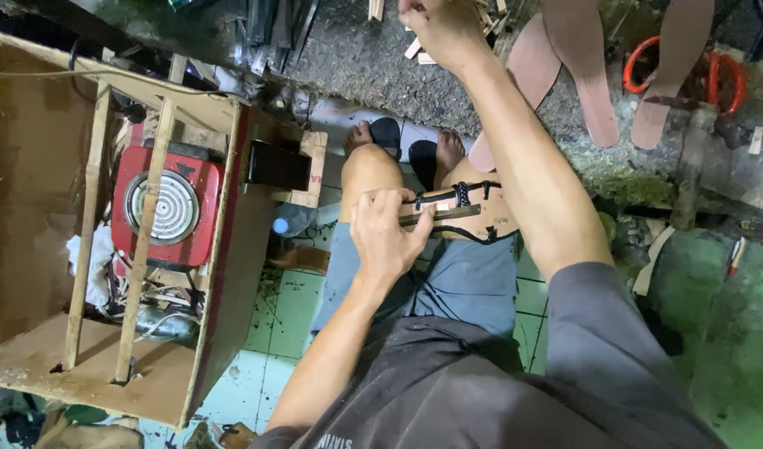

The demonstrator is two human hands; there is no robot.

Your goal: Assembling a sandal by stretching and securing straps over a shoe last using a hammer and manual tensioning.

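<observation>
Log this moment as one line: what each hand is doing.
left hand: pressing sandal sole with black straps on lap | right hand: reaching to wood pieces on bench | bare soles beyond

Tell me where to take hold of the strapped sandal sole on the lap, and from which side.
Take the sandal sole by its bare long edge nearest the body, coming from that side. It lies flat across the knees, black straps cross the top, and the left hand already covers the other end.
</observation>
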